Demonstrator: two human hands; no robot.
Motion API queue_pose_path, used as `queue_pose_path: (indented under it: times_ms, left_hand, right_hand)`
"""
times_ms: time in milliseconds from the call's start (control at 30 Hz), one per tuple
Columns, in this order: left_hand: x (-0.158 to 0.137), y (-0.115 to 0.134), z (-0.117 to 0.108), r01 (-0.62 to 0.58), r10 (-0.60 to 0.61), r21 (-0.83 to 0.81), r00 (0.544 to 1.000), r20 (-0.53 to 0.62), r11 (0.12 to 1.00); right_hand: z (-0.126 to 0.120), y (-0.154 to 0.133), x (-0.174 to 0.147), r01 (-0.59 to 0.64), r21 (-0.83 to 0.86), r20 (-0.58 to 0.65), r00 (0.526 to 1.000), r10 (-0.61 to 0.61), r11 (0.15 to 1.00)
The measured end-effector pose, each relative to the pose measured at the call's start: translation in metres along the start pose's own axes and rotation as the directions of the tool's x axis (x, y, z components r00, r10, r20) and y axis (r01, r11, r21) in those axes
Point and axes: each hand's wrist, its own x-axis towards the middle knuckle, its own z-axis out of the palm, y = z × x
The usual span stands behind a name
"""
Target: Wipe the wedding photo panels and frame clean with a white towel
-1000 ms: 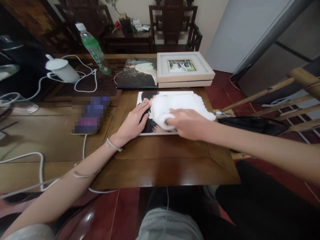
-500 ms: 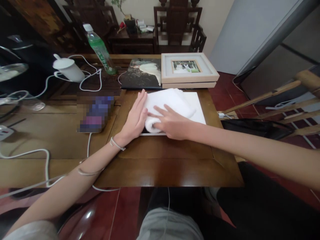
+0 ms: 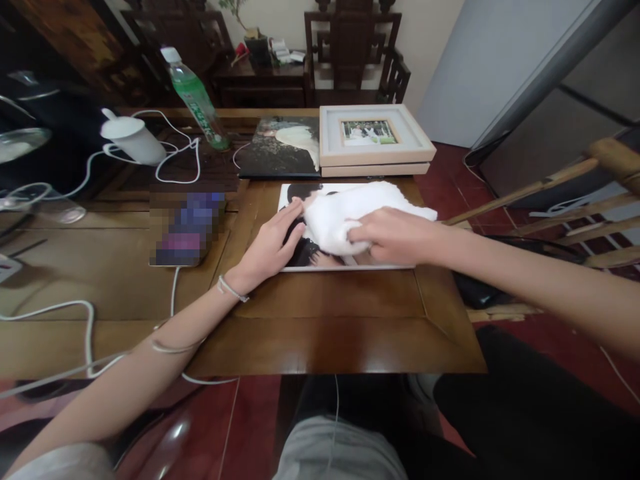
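A flat rectangular panel with a white border and a printed photograph (image 3: 300, 257) lies on the polished brown wooden table (image 3: 320, 333), near its right end, partly hidden under a fluffy white cloth (image 3: 345, 207). The person's left hand (image 3: 275, 243) lies along the panel's left edge, its fingers released and straight, fingertips on the print and thumb spread apart. The right hand (image 3: 393, 233) grasps a bunched fold of the cloth in curled fingers, over the panel's right half. A broad strip of wood runs between the panel's near edge and the table's front edge; a narrower one lies to the right, where a cloth corner reaches about the table's side edge. Just beyond the panel's far edge are a dark glossy photo board (image 3: 285, 150) and, against its right side, a deep pale-wood picture frame (image 3: 375, 157) holding a small outdoor photograph, stacked on another pale-wood piece (image 3: 375, 169). Farther left stands a clear plastic bottle with a white cap (image 3: 195, 100), green in its upper part; pale characters on its label are too small to read. Near it is a white lidded mug (image 3: 135, 141), its contents hidden. A shallow shiny bowl (image 3: 23, 143) at the left edge of view holds something whitish. The slab-shaped device (image 3: 185, 230) left of the left hand has a pixelated face, so any writing there cannot be read.
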Motion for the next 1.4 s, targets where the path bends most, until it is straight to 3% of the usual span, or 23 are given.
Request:
queue_pose_path:
  times_ms: [167,333,533,667,800,933,1133,1267,1400]
  left_hand:
    - [0.001,0.002,0.001,-0.011,0.011,0.010,0.999,0.036,1.000]
    - [0.001,0.001,0.001,-0.020,0.019,0.016,0.999,0.028,1.000]
    - [0.002,0.001,0.000,-0.016,0.015,0.025,1.000,0.018,1.000]
    - [0.002,0.001,0.000,-0.014,0.013,0.031,1.000,0.025,0.999]
    - [0.001,0.000,0.000,-0.011,0.010,0.024,1.000,0.030,1.000]
    - [0.001,-0.002,-0.001,-0.029,0.028,0.015,0.999,0.046,0.999]
    - [0.000,-0.003,0.000,-0.016,0.014,0.033,0.999,0.040,0.999]
    - [0.000,-0.003,-0.001,-0.027,0.026,0.012,0.999,0.039,1.000]
    - [0.000,-0.002,-0.001,-0.034,0.033,0.011,0.999,0.030,0.999]
  right_hand:
    - [0.008,0.018,0.024,-0.138,-0.003,-0.130,0.982,0.137,0.990]
    - [0.006,0.007,0.065,-0.190,0.126,-0.228,0.950,0.215,0.974]
    - [-0.013,-0.008,0.112,-0.085,0.248,-0.210,0.968,0.139,0.965]
    - [-0.019,-0.010,0.119,-0.043,0.232,-0.176,0.981,0.086,0.972]
    - [-0.023,0.000,0.101,-0.112,0.229,-0.142,0.979,0.147,0.967]
    - [-0.023,0.030,0.067,-0.209,0.158,-0.101,0.969,0.226,0.965]
    - [-0.001,0.077,0.009,-0.358,0.016,-0.105,0.928,0.357,0.934]
    - [0.027,0.060,-0.024,-0.357,-0.088,-0.142,0.928,0.343,0.930]
    - [0.055,0.012,-0.059,-0.191,-0.122,-0.234,0.959,0.158,0.974]
